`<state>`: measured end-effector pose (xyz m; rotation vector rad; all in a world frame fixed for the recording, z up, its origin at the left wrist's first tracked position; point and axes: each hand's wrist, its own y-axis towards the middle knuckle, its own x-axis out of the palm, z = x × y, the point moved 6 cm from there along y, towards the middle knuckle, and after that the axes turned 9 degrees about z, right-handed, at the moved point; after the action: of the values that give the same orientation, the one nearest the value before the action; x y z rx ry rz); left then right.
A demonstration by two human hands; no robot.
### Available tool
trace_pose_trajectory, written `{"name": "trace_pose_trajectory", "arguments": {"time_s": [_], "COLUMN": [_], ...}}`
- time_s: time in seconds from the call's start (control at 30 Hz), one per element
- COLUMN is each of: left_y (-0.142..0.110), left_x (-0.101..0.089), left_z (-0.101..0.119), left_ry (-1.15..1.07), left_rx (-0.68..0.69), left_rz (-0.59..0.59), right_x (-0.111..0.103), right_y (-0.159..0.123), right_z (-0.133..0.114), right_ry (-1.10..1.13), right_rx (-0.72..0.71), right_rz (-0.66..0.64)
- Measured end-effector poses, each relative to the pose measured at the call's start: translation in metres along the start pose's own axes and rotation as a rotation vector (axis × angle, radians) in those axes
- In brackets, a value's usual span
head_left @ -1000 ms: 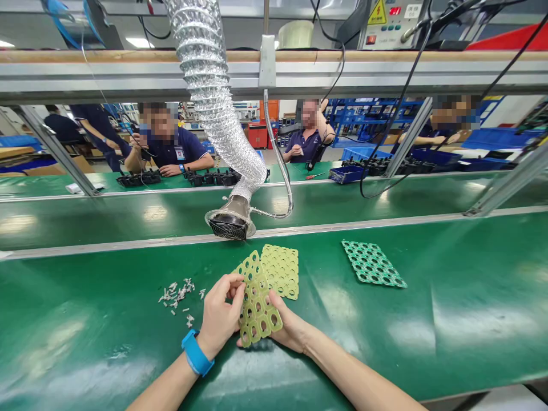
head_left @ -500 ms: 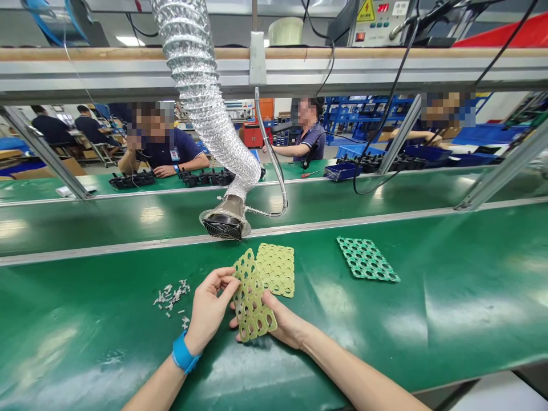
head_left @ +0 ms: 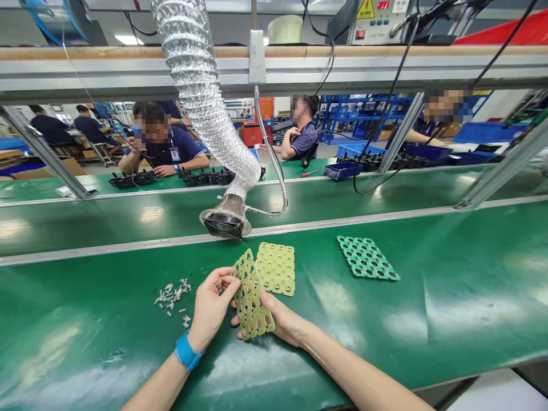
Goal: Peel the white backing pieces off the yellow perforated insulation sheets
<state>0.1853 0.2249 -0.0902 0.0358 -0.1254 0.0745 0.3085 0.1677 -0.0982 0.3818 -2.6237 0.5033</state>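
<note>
A yellow-green perforated circuit board panel (head_left: pixel 252 308) is held up at a steep tilt in my right hand (head_left: pixel 285 322). My right thumb lies on its right edge, and fingertips show past its lower left side. At the panel's upper left edge, my left hand (head_left: pixel 212 305) is closed in a pinch. Whatever sits between that thumb and forefinger is hidden or too small to name. A second yellow-green panel (head_left: pixel 276 268) lies flat just behind the held one. Small grey-white pieces (head_left: pixel 171 295) lie scattered left of my left hand.
A green panel with round holes (head_left: pixel 368 258) rests on the green bench mat (head_left: pixel 342 354) to the right. A fume extraction hose (head_left: pixel 229 220) hangs low behind the panels. Co-workers sit across the bench, beside black parts (head_left: pixel 205 178) and a blue bin (head_left: pixel 342 171).
The held panel has turned slightly more edge-on. Both hands keep their places on it. The view has shifted a little, and a co-worker opposite has turned sideways.
</note>
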Motion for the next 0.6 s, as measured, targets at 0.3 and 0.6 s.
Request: {"name": "trace_pose_trajectory", "arguments": {"time_s": [0.3,0.6], "left_y": [0.001,0.023], "left_x": [0.001,-0.028], "left_z": [0.002,0.018], "left_ry": [0.022,0.461], "left_rx": [-0.018,0.183], "left_rz": [-0.064,-0.052], "right_x": [0.0,-0.008], "right_y": [0.0,-0.004], "right_z": [0.001,-0.014], "right_ry": [0.075,0.133], "right_rx": [0.024,-0.045], "right_rz": [0.007,0.189]}}
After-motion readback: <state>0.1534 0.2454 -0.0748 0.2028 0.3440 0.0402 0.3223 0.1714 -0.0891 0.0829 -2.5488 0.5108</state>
